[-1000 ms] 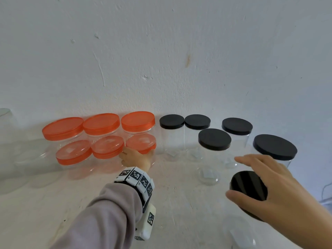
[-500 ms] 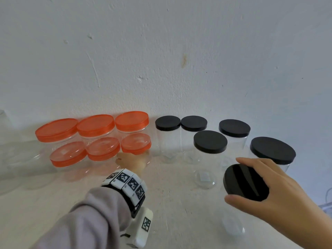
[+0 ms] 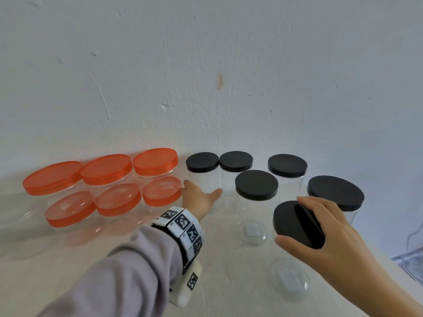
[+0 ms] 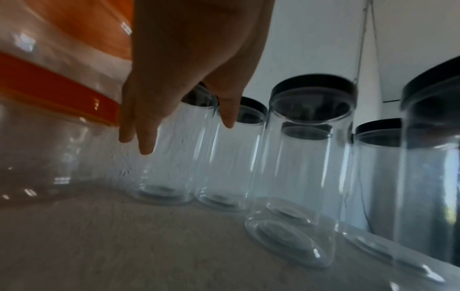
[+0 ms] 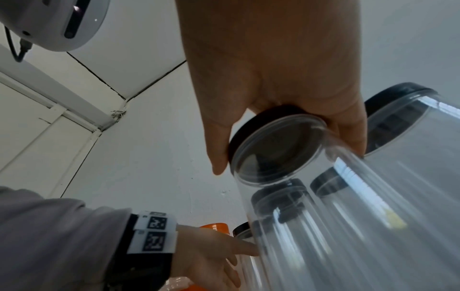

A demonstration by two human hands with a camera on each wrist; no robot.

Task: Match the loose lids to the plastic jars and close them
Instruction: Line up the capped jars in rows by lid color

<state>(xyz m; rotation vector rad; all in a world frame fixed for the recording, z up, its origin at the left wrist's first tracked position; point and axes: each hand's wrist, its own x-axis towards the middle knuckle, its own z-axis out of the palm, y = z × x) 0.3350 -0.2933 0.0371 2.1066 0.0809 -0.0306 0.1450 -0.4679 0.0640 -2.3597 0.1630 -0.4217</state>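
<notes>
my right hand (image 3: pixel 325 232) has its fingers (image 5: pixel 216 149) clamped round the black lid (image 3: pixel 295 223) atop a jar (image 5: pixel 336 206); my left hand (image 3: pixel 199 197) reaches with fingers (image 4: pixel 147 137) straight, apart.

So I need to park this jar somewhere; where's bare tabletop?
Bare table lies in front of the orange-lidded jars, left of the left hand and its sleeve. Crowded: the black-lidded jars at the wall, near the right hand.
</notes>
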